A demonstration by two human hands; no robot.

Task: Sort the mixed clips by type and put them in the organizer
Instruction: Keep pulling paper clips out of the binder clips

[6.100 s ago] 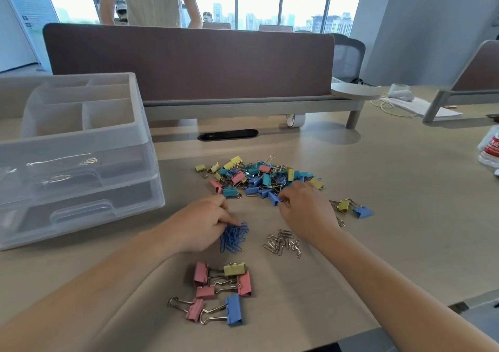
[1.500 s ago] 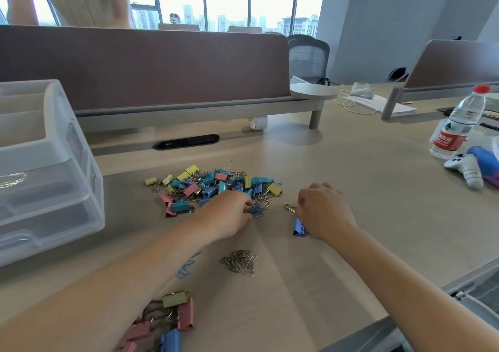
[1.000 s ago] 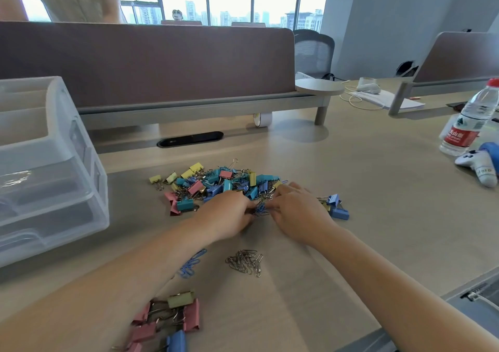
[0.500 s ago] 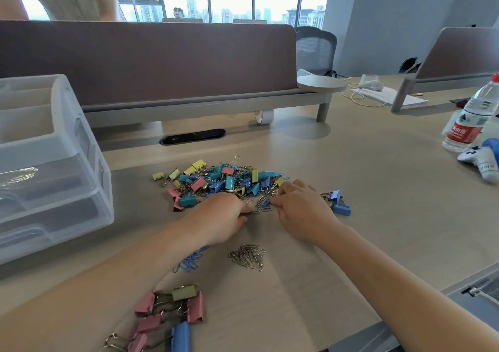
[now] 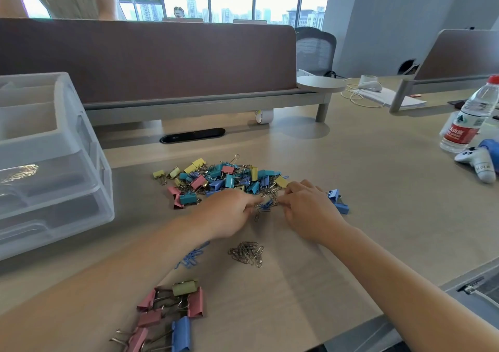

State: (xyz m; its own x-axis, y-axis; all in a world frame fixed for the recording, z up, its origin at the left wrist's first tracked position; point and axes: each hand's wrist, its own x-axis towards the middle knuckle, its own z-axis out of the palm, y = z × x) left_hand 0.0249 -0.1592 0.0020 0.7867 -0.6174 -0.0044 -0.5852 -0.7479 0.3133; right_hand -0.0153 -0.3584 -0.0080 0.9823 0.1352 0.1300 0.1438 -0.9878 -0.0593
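Note:
A mixed pile of coloured binder clips and paper clips (image 5: 224, 177) lies mid-table. My left hand (image 5: 229, 212) and my right hand (image 5: 307, 210) meet at its near edge, both with fingers curled, pinching at a tangle of blue and silver paper clips (image 5: 266, 203) between them. Sorted groups lie nearer me: silver paper clips (image 5: 248, 253), blue paper clips (image 5: 191, 257) partly under my left forearm, and large binder clips (image 5: 172, 314). Small blue binder clips (image 5: 337, 203) sit right of my right hand. The clear plastic organizer (image 5: 54, 162) stands at the left.
A desk divider (image 5: 148, 57) runs behind the pile, with a tape roll (image 5: 263, 116) under it. A water bottle (image 5: 469, 119) and a white game controller (image 5: 478, 162) stand at the right. A person stands beyond the divider at the upper left.
My right hand came in from the small blue binder clips to the pile's near edge and met my left hand. Both now pick at the paper clip tangle; the view shifted slightly.

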